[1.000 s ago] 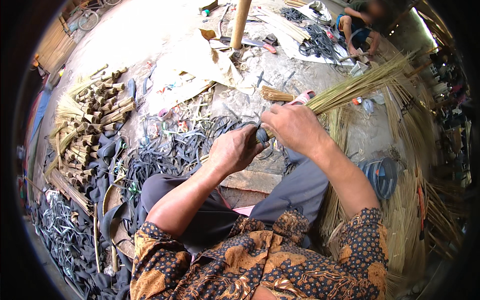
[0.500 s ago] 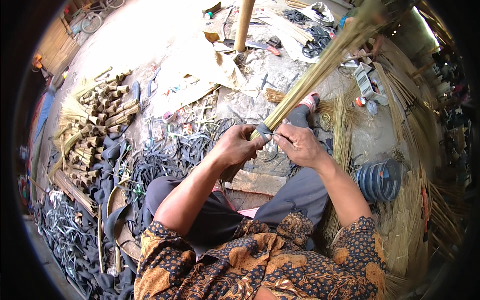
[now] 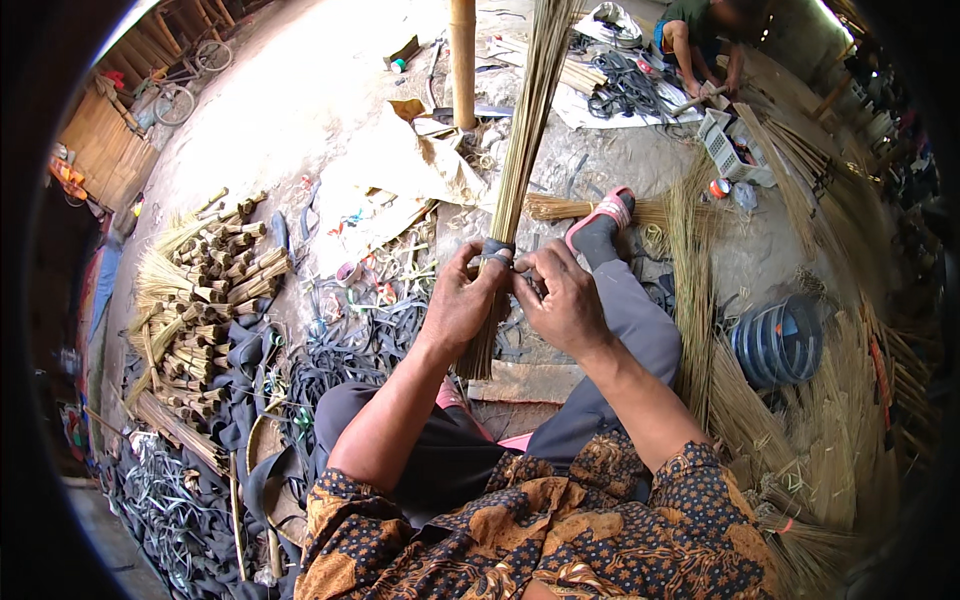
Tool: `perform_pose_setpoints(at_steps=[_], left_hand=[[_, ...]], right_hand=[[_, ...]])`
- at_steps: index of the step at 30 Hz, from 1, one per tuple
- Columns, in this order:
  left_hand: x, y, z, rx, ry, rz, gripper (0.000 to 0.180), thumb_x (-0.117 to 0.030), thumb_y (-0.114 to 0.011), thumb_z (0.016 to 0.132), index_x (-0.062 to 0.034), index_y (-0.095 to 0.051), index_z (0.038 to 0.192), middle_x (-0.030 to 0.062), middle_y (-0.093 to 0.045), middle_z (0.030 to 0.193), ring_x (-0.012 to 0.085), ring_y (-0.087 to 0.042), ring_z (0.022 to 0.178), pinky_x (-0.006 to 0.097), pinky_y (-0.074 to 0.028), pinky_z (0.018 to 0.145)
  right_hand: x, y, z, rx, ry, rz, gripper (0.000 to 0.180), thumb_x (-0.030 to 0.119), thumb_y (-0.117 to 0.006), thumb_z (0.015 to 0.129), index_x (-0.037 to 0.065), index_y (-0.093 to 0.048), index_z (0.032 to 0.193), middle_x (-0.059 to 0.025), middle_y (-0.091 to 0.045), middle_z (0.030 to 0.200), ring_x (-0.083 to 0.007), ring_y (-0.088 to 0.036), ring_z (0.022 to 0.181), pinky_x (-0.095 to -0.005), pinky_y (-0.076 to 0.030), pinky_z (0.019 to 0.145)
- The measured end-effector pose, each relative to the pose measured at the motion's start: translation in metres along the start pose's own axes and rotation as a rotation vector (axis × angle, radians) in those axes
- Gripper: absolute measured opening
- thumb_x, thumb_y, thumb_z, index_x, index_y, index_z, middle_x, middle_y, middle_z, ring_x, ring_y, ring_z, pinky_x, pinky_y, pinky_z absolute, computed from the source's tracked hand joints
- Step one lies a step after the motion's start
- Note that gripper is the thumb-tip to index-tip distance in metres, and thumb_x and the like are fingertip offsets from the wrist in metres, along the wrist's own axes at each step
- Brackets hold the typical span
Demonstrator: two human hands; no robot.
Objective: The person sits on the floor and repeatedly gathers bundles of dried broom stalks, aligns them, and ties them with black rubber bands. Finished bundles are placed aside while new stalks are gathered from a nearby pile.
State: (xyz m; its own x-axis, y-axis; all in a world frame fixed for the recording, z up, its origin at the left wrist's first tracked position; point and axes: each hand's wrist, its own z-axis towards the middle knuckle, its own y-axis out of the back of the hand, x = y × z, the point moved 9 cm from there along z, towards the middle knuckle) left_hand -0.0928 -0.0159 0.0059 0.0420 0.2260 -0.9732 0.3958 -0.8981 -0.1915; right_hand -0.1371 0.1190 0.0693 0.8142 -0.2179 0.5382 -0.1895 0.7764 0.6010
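A long bundle of thin straw-coloured sticks (image 3: 522,150) rises almost upright between my hands, its upper end reaching the top edge of the view. A dark rubber strip (image 3: 497,247) is wrapped around it near its lower part. My left hand (image 3: 462,305) is closed around the bundle just below the wrap, with the thumb at the strip. Beside it, my right hand (image 3: 565,305) pinches at the strip with thumb and forefinger; its other fingers are curled. The cut lower ends of the sticks (image 3: 478,355) show under my hands, above a wooden board (image 3: 525,382).
Short tied stick bundles (image 3: 205,300) lie piled at left, above heaps of black rubber strips (image 3: 165,500). Loose sticks (image 3: 800,440) and a clear bluish container (image 3: 778,340) lie at right. A bamboo post (image 3: 462,65), a white crate (image 3: 735,150) and another person (image 3: 700,45) are farther off.
The bundle has swung from leaning right to nearly upright, its far end moving left. My hands have shifted slightly left and stay at the wrap.
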Motion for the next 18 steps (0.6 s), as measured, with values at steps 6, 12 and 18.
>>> perform_pose_setpoints(at_steps=[6,12,18], left_hand=[[0.000,0.003,-0.003,-0.016,0.011,0.044,0.029,-0.021,-0.064,0.105,0.0000,-0.062,0.124,0.0057,-0.069,0.089,0.0072,-0.061,0.070,0.025,-0.051,0.059],[-0.003,0.000,-0.003,0.054,0.002,0.113,0.033,-0.020,-0.066,0.104,0.0011,-0.059,0.128,0.0056,-0.068,0.086,0.0077,-0.061,0.069,0.025,-0.052,0.059],[-0.003,-0.003,-0.004,0.164,-0.047,0.038,0.039,-0.016,-0.067,0.102,0.0023,-0.055,0.134,0.0055,-0.067,0.092,0.0085,-0.063,0.076,0.025,-0.054,0.066]], right_hand=[[0.010,-0.002,0.003,-0.064,0.011,-0.085,0.022,0.004,-0.074,0.086,0.004,-0.059,0.102,-0.0137,-0.057,0.095,-0.0351,-0.067,0.077,-0.0448,-0.056,0.063],[0.016,0.002,0.009,-0.049,0.056,-0.216,0.023,0.002,-0.072,0.085,0.003,-0.057,0.103,-0.0151,-0.055,0.093,-0.0358,-0.065,0.077,-0.0456,-0.055,0.064],[0.015,0.007,0.007,0.043,0.205,-0.245,0.031,0.001,-0.074,0.086,0.002,-0.059,0.112,-0.0160,-0.059,0.098,-0.0341,-0.067,0.084,-0.0435,-0.055,0.073]])
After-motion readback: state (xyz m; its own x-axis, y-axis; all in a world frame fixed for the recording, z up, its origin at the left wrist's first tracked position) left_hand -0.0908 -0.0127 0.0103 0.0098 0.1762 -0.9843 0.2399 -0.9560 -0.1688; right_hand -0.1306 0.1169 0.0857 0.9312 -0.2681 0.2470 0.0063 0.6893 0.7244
